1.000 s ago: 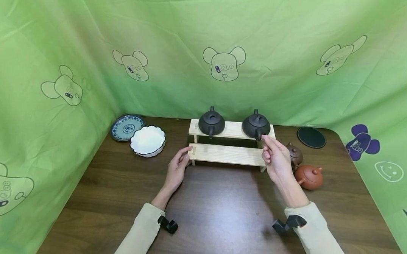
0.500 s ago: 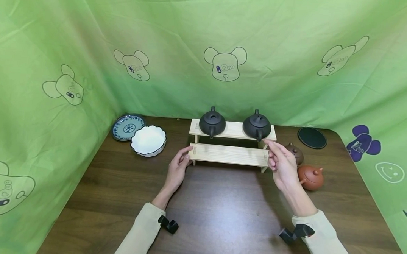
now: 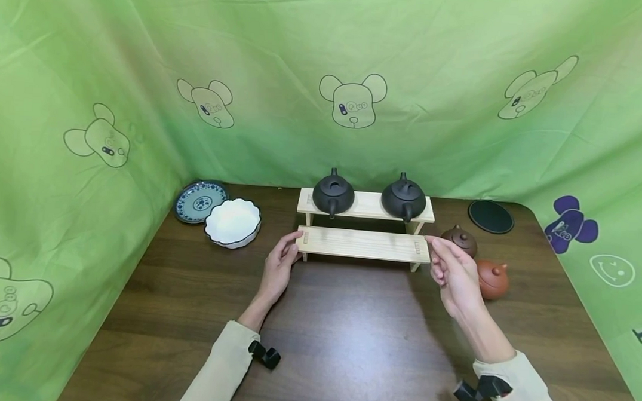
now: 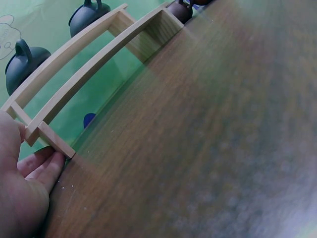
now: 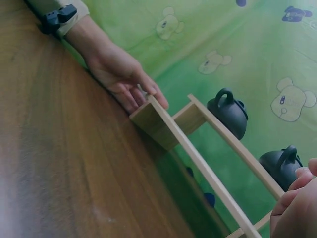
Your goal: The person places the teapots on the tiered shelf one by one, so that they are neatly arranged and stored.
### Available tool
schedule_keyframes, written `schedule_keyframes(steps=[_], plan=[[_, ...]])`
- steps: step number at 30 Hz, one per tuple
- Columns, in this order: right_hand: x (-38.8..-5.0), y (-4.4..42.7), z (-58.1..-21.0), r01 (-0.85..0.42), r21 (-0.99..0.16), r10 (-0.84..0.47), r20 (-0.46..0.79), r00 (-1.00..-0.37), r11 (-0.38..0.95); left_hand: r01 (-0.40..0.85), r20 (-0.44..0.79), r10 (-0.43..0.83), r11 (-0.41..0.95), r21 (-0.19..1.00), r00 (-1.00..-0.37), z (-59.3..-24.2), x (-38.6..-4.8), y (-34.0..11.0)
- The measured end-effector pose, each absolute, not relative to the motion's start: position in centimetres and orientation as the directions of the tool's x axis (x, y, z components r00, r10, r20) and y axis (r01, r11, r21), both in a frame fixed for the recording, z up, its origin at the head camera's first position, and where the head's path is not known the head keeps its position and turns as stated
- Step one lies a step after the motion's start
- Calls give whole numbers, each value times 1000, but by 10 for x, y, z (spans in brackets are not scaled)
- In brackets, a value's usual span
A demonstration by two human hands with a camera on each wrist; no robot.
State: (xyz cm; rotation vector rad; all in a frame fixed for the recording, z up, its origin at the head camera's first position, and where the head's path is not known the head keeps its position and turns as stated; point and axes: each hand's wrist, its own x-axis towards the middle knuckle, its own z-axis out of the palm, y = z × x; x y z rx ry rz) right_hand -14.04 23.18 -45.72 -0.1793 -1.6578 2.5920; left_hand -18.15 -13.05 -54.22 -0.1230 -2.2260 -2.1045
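A pale two-tier wooden display stand stands at the table's back middle. Two black teapots, a left one and a right one, sit on its upper tier. My left hand grips the lower tier's left end. In the left wrist view the fingers lie against the stand's leg. At the lower tier's right end is my right hand, index finger stretched toward the corner, other fingers loosely curled. Whether it touches the wood is hard to tell. Beside it are a dark brown teapot and a partly hidden reddish-orange teapot.
A blue patterned plate and a white scalloped bowl are at the back left. Near the back right corner lies a round black mat. Green printed cloth rises behind and beside the brown table.
My right hand has moved down and right, from by the right black teapot's handle to the lower tier's right end. The left hand and the teapots have stayed in place.
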Motion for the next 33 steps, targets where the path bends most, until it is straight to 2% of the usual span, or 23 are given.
schedule_keyframes(steps=[18, 27, 33], plan=[[-110, 242, -469, -29, -929, 135, -23, -991, -368, 129, 128, 16, 59, 990, -992, -543, -181, -131], [-96, 249, -477, -51, -918, 172, -19, -985, -392, 225, 224, 24, 48, 973, -974, -553, -183, -133], [-88, 251, -482, -74, -914, 205, -10, -979, -399, 187, 186, 25, 37, 982, -982, -545, -181, -131]])
